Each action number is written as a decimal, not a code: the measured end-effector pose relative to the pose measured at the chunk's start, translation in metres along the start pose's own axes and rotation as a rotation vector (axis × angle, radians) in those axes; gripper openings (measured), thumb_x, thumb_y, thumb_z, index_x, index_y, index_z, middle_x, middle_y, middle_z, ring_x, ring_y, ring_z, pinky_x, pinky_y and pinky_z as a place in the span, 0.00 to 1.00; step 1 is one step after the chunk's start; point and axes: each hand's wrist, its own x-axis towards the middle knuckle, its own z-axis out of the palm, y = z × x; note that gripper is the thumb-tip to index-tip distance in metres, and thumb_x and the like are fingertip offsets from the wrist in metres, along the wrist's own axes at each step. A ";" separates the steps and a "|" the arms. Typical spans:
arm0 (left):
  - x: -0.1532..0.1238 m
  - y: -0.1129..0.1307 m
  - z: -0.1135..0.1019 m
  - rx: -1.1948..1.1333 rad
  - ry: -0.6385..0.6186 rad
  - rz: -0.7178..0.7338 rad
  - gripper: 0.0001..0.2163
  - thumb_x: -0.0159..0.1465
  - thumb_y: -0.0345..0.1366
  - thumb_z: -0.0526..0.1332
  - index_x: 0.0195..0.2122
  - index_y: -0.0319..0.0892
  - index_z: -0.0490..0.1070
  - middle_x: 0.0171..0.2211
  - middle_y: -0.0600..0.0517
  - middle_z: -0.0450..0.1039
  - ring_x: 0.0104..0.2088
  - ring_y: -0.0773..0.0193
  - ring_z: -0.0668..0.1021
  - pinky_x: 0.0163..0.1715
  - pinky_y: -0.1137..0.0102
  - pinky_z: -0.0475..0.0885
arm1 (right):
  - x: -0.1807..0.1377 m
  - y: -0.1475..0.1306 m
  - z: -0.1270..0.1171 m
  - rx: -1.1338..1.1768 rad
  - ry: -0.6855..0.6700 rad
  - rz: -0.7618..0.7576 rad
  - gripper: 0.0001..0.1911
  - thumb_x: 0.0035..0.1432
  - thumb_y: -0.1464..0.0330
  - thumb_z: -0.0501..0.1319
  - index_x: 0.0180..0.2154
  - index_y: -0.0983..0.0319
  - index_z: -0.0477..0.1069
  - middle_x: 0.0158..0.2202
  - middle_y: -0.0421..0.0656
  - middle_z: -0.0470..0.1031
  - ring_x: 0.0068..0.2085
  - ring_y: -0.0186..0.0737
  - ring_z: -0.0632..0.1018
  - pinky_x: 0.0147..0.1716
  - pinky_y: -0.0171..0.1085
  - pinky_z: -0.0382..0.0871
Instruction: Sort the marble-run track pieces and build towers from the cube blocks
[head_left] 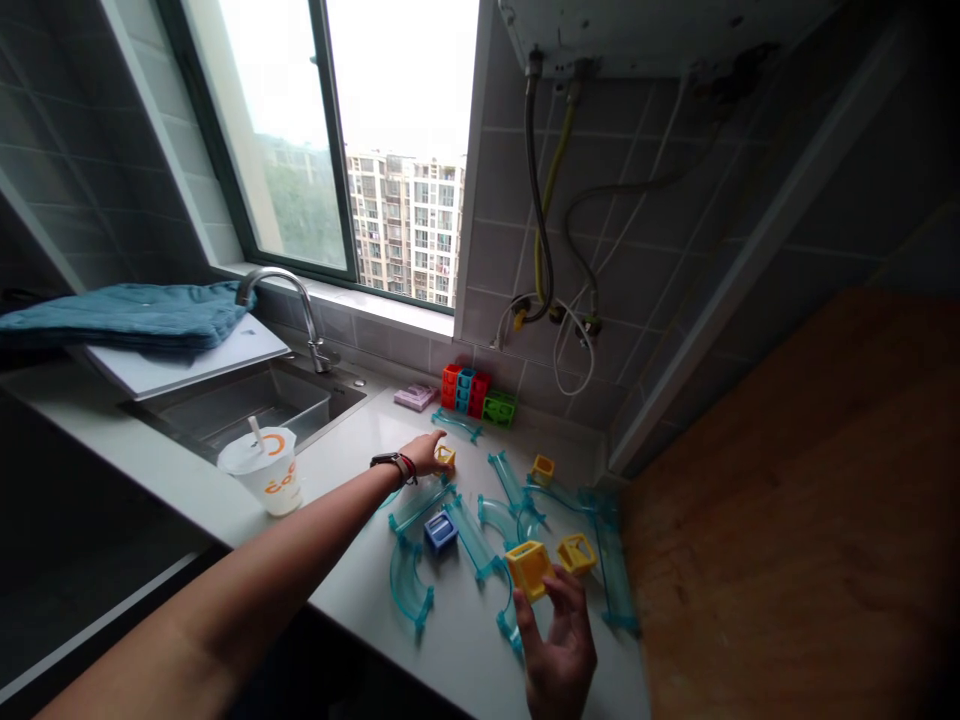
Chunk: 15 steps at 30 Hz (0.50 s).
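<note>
My left hand (pixel 424 455) is stretched far across the white counter, its fingers closed around a small yellow cube block (pixel 445 457) with open sides. Nearer to me, my right hand (pixel 559 640) pinches another yellow cube block (pixel 529 570) between thumb and fingers, lifted above the counter. Just behind it lies a third yellow block (pixel 576 553); one more yellow block (pixel 542 469) sits farther back. A blue block (pixel 440 532) rests between the hands. Around them lie several clear teal track pieces, among them a straight chute (pixel 474 540) and a curved one (pixel 409 585).
Red, blue and green blocks (pixel 471 390) stand against the tiled wall, with a pink packet (pixel 415 397) to their left. A lidded drink cup (pixel 266 470) with a straw stands by the sink (pixel 349 400). A wooden board (pixel 787 500) borders the right side.
</note>
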 end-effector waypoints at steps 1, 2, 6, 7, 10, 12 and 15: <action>0.002 -0.001 0.001 -0.012 -0.013 -0.009 0.18 0.70 0.42 0.64 0.59 0.41 0.70 0.57 0.43 0.73 0.52 0.53 0.78 0.51 0.53 0.77 | 0.000 -0.001 0.000 -0.009 -0.014 -0.008 0.17 0.54 0.64 0.74 0.44 0.60 0.74 0.53 0.50 0.73 0.55 0.52 0.77 0.54 0.52 0.75; 0.003 -0.003 0.002 -0.027 -0.024 -0.016 0.18 0.70 0.42 0.64 0.58 0.41 0.71 0.56 0.44 0.73 0.52 0.53 0.79 0.51 0.53 0.77 | 0.002 -0.002 0.001 -0.016 -0.026 -0.012 0.17 0.54 0.64 0.74 0.44 0.60 0.74 0.53 0.50 0.73 0.55 0.52 0.77 0.54 0.51 0.75; 0.005 -0.015 0.004 -0.129 -0.019 -0.041 0.16 0.70 0.41 0.64 0.56 0.40 0.72 0.55 0.44 0.74 0.51 0.54 0.79 0.51 0.54 0.77 | 0.018 -0.006 0.002 -0.003 -0.062 -0.023 0.18 0.55 0.65 0.74 0.45 0.60 0.74 0.53 0.49 0.72 0.54 0.50 0.77 0.53 0.50 0.75; 0.004 -0.019 0.004 -0.165 -0.005 -0.051 0.16 0.70 0.41 0.64 0.56 0.40 0.72 0.55 0.44 0.74 0.51 0.54 0.79 0.50 0.54 0.78 | 0.023 -0.007 0.003 0.003 -0.071 -0.027 0.18 0.55 0.66 0.74 0.45 0.60 0.74 0.54 0.49 0.72 0.54 0.49 0.77 0.54 0.50 0.75; -0.002 -0.033 0.006 -0.294 0.047 -0.086 0.17 0.70 0.41 0.64 0.57 0.40 0.71 0.55 0.44 0.74 0.50 0.55 0.79 0.49 0.55 0.78 | 0.036 -0.005 0.004 0.016 -0.085 -0.037 0.17 0.55 0.66 0.74 0.45 0.60 0.75 0.54 0.49 0.73 0.54 0.48 0.77 0.53 0.49 0.75; -0.007 -0.040 0.010 -0.384 0.078 -0.112 0.18 0.70 0.41 0.64 0.58 0.40 0.71 0.54 0.44 0.74 0.48 0.56 0.80 0.47 0.56 0.79 | 0.039 -0.002 0.004 0.028 -0.086 -0.021 0.18 0.54 0.65 0.74 0.45 0.60 0.75 0.53 0.49 0.73 0.53 0.49 0.78 0.51 0.48 0.77; -0.014 -0.045 0.017 -0.501 0.114 -0.146 0.18 0.70 0.40 0.64 0.59 0.40 0.70 0.52 0.44 0.75 0.44 0.58 0.81 0.42 0.60 0.81 | 0.036 0.002 0.005 0.062 -0.071 0.055 0.19 0.55 0.63 0.74 0.46 0.61 0.74 0.52 0.49 0.74 0.50 0.50 0.79 0.48 0.49 0.78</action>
